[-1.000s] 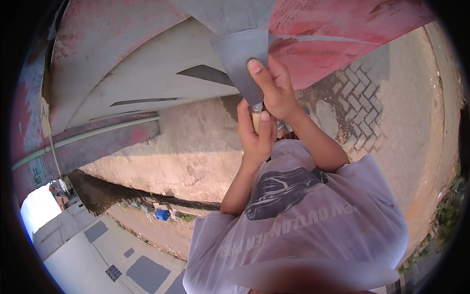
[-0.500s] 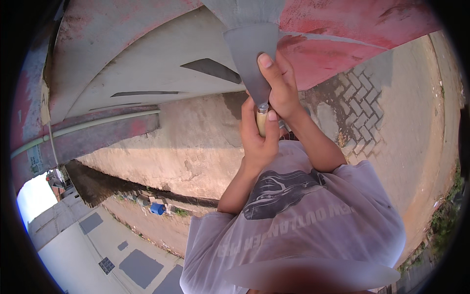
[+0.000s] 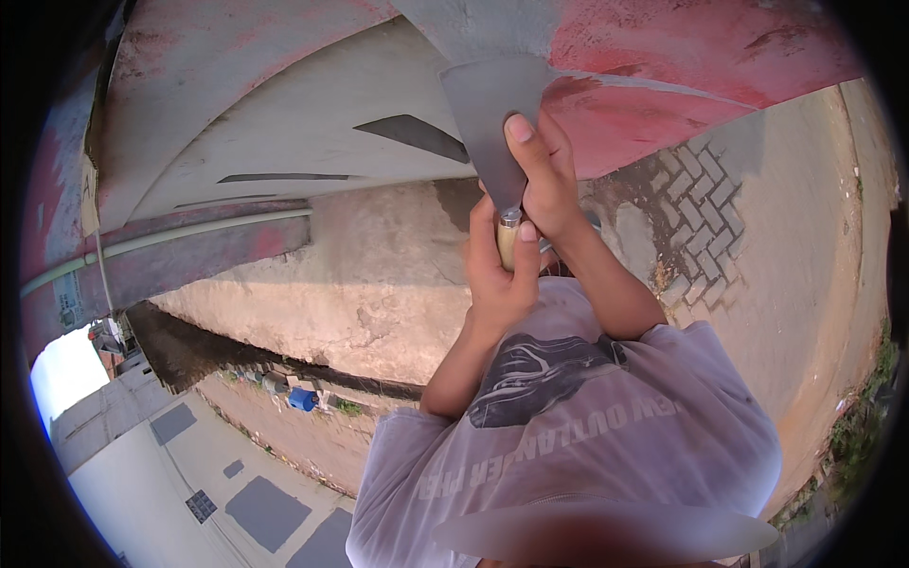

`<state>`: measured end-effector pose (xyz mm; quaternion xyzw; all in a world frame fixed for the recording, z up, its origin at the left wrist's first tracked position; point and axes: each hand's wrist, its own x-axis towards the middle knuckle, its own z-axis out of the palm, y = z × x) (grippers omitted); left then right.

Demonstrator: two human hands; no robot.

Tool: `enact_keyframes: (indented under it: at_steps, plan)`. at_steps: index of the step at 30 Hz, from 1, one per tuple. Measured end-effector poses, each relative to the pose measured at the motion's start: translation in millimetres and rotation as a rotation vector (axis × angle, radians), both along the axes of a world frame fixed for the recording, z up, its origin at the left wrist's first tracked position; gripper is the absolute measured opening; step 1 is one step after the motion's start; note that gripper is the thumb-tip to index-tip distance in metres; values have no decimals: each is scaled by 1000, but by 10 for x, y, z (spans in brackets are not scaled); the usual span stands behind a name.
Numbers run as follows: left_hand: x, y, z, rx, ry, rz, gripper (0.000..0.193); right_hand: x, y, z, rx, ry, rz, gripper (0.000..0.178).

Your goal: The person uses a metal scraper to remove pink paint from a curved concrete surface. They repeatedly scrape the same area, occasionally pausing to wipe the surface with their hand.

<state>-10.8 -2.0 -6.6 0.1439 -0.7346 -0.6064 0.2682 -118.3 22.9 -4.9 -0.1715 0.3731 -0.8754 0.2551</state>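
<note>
A putty knife with a broad grey blade [image 3: 488, 99] and a pale wooden handle [image 3: 508, 244] is held up in front of me. Around the handle my left hand [image 3: 499, 275] is closed, thumb laid along it. My right hand [image 3: 547, 175] grips the blade's right side, with the thumb flat on its face and the fingers behind, mostly hidden. The blade's wide edge lies at a smooth grey patch [image 3: 473, 28] on the wall. Whether it presses there I cannot tell. To the right of that patch the wall is red [image 3: 653, 118].
Left of the blade is a pale wall face [image 3: 284, 133] with dark grey patches. A light green pipe [image 3: 189, 237] runs along the far left. Concrete ground [image 3: 369, 275] lies below, with paving blocks [image 3: 701, 222] to the right. A blue container [image 3: 303, 399] stands beyond a ditch.
The view has tilted slightly, so the wall and paving sit a little lower. Both hands keep the same hold on the putty knife, which shows little movement against the wall.
</note>
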Motion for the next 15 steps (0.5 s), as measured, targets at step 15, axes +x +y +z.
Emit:
enact_keyframes:
  at_steps: [15]
  plan:
    - [-26, -171, -183, 202, 109, -166, 46, -60, -16, 18, 51, 177, -129, 30]
